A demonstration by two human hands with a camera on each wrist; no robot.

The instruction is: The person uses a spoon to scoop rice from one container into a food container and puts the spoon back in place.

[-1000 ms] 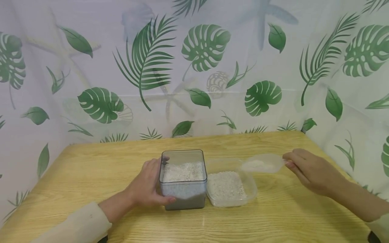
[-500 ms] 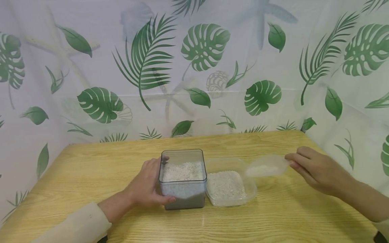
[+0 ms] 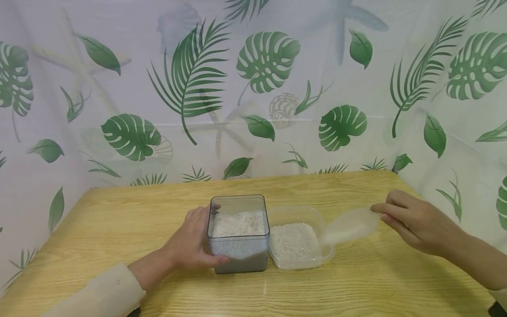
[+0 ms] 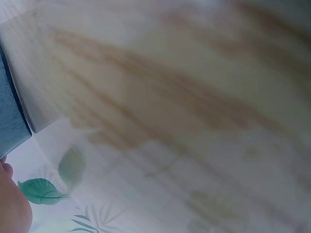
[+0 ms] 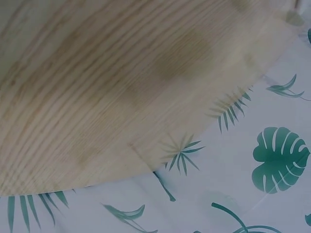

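A clear square container (image 3: 239, 233) part full of white rice stands mid-table, and my left hand (image 3: 190, 242) grips its left side, thumb on the front wall. Its dark corner (image 4: 10, 111) shows at the left edge of the left wrist view. Right beside it sits a lower clear tub (image 3: 300, 240) with rice. My right hand (image 3: 412, 222) pinches the handle of a clear plastic scoop (image 3: 350, 226) holding rice. The scoop tilts down to the left, with its lip over the tub's right rim. The right wrist view shows only table and curtain.
The wooden table (image 3: 119, 220) is walled on three sides by a white curtain with green leaf prints (image 3: 261, 88). The table's edge and the curtain below it (image 5: 204, 160) show in the right wrist view.
The scoop has moved slightly right and tipped down toward the low tub, its rice sliding to the lower lip. The left hand and both containers have stayed put.
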